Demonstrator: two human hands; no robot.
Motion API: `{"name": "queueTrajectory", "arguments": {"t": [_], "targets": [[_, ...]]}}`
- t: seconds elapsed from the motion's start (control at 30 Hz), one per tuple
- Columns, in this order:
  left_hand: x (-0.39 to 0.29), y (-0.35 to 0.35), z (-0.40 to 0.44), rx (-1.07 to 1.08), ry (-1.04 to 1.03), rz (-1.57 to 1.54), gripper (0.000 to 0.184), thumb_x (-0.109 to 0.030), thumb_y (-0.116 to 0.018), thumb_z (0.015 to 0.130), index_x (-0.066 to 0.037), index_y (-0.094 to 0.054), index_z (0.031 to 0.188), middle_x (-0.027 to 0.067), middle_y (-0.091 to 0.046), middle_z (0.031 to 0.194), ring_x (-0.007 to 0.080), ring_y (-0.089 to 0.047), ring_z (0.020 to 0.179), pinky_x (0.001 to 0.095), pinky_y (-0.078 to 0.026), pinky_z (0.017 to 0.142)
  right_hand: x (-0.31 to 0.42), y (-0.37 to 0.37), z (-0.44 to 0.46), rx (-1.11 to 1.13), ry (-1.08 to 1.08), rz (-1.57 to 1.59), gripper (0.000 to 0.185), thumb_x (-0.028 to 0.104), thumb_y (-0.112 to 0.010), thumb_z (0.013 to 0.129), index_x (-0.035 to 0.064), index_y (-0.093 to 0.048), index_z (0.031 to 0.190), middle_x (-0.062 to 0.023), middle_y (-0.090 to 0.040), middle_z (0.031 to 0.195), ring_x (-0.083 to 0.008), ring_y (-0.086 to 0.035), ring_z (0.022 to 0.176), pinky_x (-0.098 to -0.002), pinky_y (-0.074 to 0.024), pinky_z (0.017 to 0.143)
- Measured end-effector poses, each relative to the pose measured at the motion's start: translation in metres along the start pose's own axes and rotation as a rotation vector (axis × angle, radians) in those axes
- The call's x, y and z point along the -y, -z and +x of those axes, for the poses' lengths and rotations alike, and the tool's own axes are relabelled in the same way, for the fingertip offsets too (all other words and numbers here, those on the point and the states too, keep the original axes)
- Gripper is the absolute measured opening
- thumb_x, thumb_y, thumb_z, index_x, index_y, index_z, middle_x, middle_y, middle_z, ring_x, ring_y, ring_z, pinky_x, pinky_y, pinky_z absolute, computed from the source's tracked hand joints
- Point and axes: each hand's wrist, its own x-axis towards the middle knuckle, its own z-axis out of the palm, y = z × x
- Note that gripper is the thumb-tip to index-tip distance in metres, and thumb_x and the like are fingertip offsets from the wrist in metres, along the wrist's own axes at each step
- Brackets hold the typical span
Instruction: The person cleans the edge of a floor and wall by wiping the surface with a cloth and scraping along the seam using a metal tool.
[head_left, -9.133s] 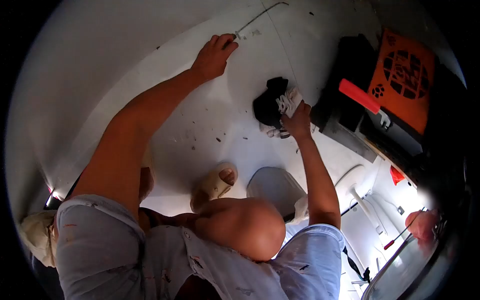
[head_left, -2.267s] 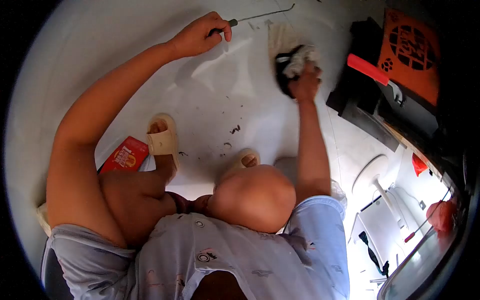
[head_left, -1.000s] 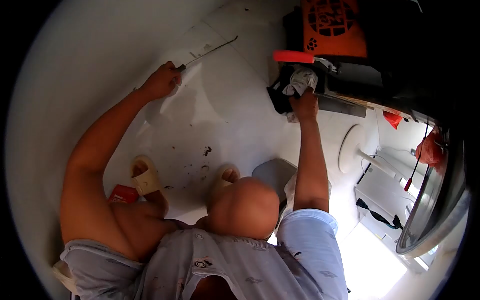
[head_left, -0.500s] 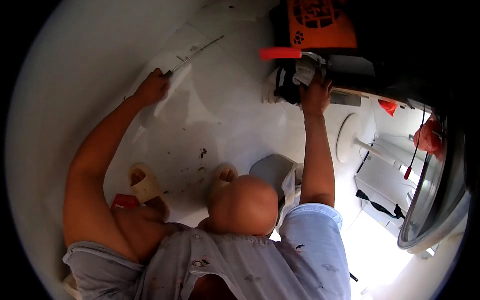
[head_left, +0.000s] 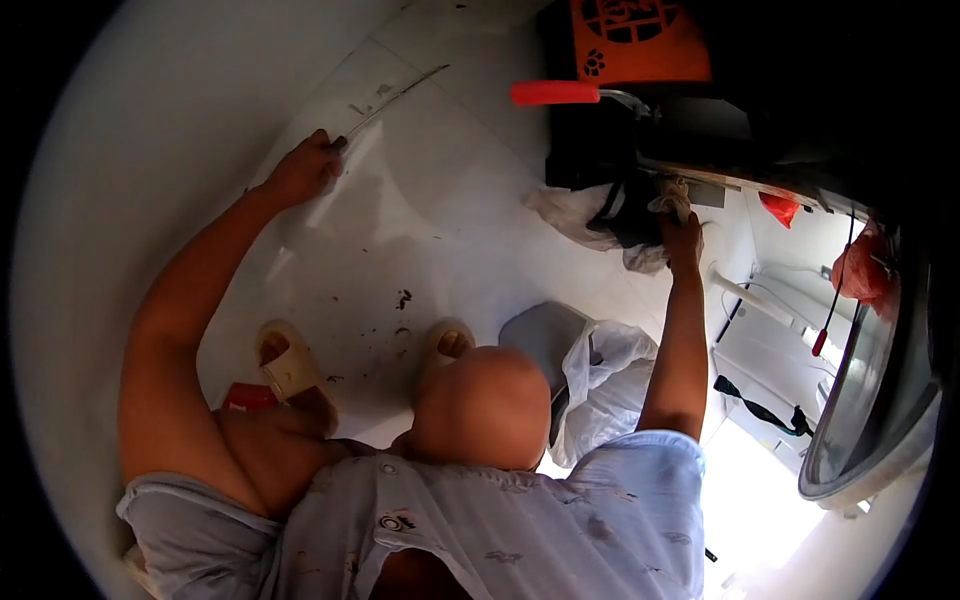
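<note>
My left hand [head_left: 305, 170] is closed round the dark handle of a long thin metal rod [head_left: 385, 107], whose far end reaches toward a floor seam. My right hand [head_left: 684, 240] grips the top of a crumpled bundle of white and black bags or cloths [head_left: 630, 215], below the dark shelf. I cannot tell exactly what the bundle is made of. Its lower part hangs loosely to the left of my hand, close to the floor. Above it, a tool with a red handle [head_left: 555, 93] sticks out from the dark furniture.
Small dark debris [head_left: 403, 300] is scattered on the white floor [head_left: 470, 240] ahead of my slippers [head_left: 290, 362]. Beside my knee stands a grey bin [head_left: 540, 335] with a white plastic bag [head_left: 605, 385]. An orange cut-out panel [head_left: 640, 55] is at the top. A red object [head_left: 248, 397] lies by my foot.
My right hand has moved right and toward me, pulling the bundle out from beneath the red-handled tool. The white bag at the bin shows more fully. My left hand has barely moved.
</note>
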Motion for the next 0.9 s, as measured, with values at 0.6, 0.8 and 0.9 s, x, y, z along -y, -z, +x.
{"name": "queueTrajectory", "arguments": {"t": [0.6, 0.8, 0.9], "targets": [[-0.062, -0.066, 0.055, 0.156, -0.043, 0.089, 0.013, 0.003, -0.061, 0.082, -0.007, -0.062, 0.09, 0.015, -0.047, 0.109, 0.0323, -0.056, 0.093, 0.0406, -0.051, 0.083, 0.089, -0.084, -0.069, 0.322, 0.725, 0.111, 0.071, 0.022, -0.08, 0.069, 0.0124, -0.06, 0.137, -0.0224, -0.052, 0.136, -0.0386, -0.052, 0.128, -0.0416, -0.0437, 0.109], [-0.089, -0.059, 0.048, 0.148, -0.071, 0.048, 0.019, 0.005, -0.057, 0.083, -0.009, -0.064, 0.095, 0.016, -0.048, 0.11, 0.0332, -0.057, 0.096, 0.0401, -0.051, 0.085, 0.157, -0.077, -0.113, 0.503, 0.698, 0.37, 0.063, 0.017, -0.076, 0.073, 0.011, -0.061, 0.134, -0.0175, -0.057, 0.129, -0.0355, -0.057, 0.12, -0.0389, -0.0455, 0.104], [-0.087, -0.058, 0.041, 0.084, -0.083, -0.116, 0.025, 0.006, -0.054, 0.084, -0.01, -0.064, 0.101, 0.015, -0.048, 0.114, 0.0308, -0.057, 0.095, 0.0389, -0.051, 0.086, 0.159, -0.081, -0.105, 0.478, 0.709, 0.31, 0.065, 0.016, -0.077, 0.074, 0.0096, -0.059, 0.135, -0.0189, -0.057, 0.131, -0.0361, -0.056, 0.122, -0.0393, -0.0455, 0.105]]}}
